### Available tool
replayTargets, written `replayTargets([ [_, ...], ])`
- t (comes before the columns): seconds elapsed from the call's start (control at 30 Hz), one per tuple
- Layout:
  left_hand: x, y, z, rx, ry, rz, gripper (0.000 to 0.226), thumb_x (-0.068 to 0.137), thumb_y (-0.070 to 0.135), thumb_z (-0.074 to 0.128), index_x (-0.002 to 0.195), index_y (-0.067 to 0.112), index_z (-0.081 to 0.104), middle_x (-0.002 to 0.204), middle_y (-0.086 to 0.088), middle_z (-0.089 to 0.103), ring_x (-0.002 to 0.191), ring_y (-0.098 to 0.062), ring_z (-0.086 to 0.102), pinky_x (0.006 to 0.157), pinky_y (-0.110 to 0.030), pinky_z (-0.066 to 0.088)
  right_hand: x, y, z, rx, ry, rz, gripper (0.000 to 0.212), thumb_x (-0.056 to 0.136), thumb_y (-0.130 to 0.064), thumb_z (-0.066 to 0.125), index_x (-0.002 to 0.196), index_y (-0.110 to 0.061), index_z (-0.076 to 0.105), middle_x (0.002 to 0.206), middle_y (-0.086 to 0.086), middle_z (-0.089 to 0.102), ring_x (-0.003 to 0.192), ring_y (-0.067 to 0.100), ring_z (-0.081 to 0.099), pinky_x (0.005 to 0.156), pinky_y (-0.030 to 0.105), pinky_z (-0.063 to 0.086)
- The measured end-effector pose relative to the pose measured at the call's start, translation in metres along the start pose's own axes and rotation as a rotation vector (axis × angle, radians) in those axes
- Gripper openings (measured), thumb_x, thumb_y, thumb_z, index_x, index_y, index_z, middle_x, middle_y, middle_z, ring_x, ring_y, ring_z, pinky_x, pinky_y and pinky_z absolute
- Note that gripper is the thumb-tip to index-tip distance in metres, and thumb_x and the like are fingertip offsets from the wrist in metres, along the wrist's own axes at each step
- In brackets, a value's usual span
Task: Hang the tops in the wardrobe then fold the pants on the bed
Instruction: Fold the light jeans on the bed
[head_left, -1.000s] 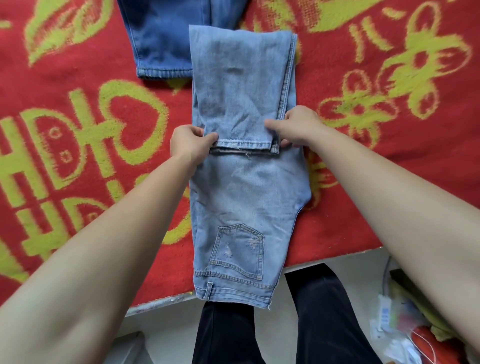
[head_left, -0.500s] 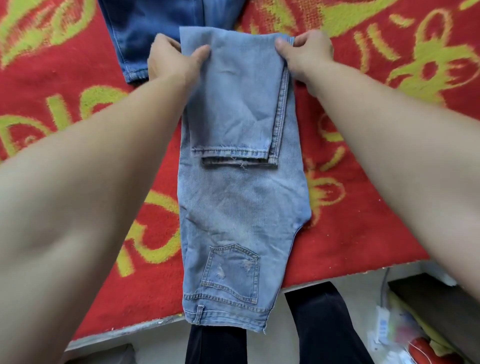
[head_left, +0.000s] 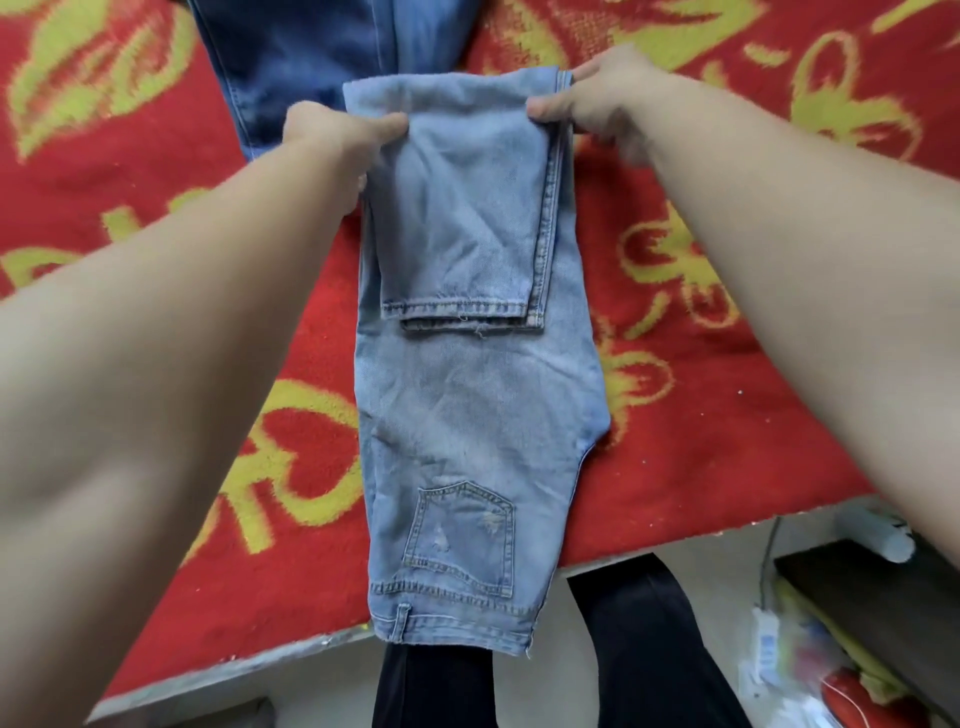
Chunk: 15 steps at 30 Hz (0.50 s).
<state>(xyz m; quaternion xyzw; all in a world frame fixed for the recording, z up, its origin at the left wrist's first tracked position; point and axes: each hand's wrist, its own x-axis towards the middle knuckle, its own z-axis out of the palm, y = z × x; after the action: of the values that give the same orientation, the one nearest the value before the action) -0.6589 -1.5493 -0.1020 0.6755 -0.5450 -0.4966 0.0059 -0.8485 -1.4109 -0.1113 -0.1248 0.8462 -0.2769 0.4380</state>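
Light jeans: the light blue jeans (head_left: 478, 405) lie lengthwise on the bed (head_left: 779, 364), right down the middle, back pocket up.
Fold: the legs are doubled back on top, and the two hems sit side by side about halfway along the pair.
Waistband: it's at the near end, hanging just over the bed's edge.
Left hand: the left hand (head_left: 332, 140) pinches the left side of the far fold, thumb on top of the denim, fingers tucked out of sight underneath.
Right hand: the right hand (head_left: 597, 98) pinches the right corner of that same fold, thumb pressed on top by the side seam.
Hands together: both hands are on the fold line, one on each side, arms stretched out over the bed.
Dark jeans: a pair of dark blue jeans (head_left: 296, 57) lies further up the bed, its near end just behind the fold.
Cover: red blanket with a yellow pattern under everything.
Below the bed: the person's legs in black trousers (head_left: 649, 639) stand against the near edge, and blurry clutter (head_left: 810, 670) sits on the floor to the right.
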Motion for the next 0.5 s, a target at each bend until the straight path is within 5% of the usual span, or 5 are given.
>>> replayTargets([
  [0.1,-0.011,-0.006,-0.017,-0.097,-0.02,-0.013,0.068,0.054,0.038,0.094,0.104,0.008,0.061,0.102,-0.007,0.068,0.076,-0.02,0.07,0.046,-0.023,0.049,-0.021,-0.002,-0.001,0.056,0.005,-0.124,0.036,0.08,-0.033,0.082,0.111,-0.019,0.069,0.103,-0.003,0.068,0.079,0.004,0.062,0.063,0.017,0.05],
  [0.2,-0.032,-0.007,-0.035,-0.197,-0.134,0.133,0.031,0.066,0.015,0.087,0.092,0.01,0.069,0.101,-0.014,0.074,0.085,-0.026,0.074,0.059,-0.029,0.055,-0.048,0.002,-0.004,0.157,0.037,-0.246,0.026,0.082,-0.023,0.08,0.101,-0.024,0.062,0.102,0.0,0.065,0.092,0.013,0.065,0.082,0.024,0.056],
  [0.4,-0.094,-0.03,-0.077,-0.191,-0.323,0.298,0.028,0.072,-0.004,0.074,0.087,0.018,0.067,0.074,0.005,0.068,0.066,-0.009,0.059,0.058,-0.021,0.042,-0.127,0.03,-0.019,0.08,0.082,-0.429,0.027,0.074,-0.009,0.076,0.093,-0.022,0.062,0.083,-0.005,0.06,0.071,0.001,0.052,0.069,0.016,0.045],
  [0.5,-0.13,-0.069,-0.093,-0.087,-0.356,0.32,0.035,0.071,-0.013,0.073,0.076,0.021,0.062,0.068,0.01,0.061,0.058,0.0,0.053,0.058,-0.016,0.042,-0.184,0.056,-0.009,-0.03,0.039,-0.436,0.029,0.067,-0.011,0.065,0.086,-0.034,0.061,0.087,-0.001,0.066,0.076,0.007,0.06,0.072,0.026,0.049],
])
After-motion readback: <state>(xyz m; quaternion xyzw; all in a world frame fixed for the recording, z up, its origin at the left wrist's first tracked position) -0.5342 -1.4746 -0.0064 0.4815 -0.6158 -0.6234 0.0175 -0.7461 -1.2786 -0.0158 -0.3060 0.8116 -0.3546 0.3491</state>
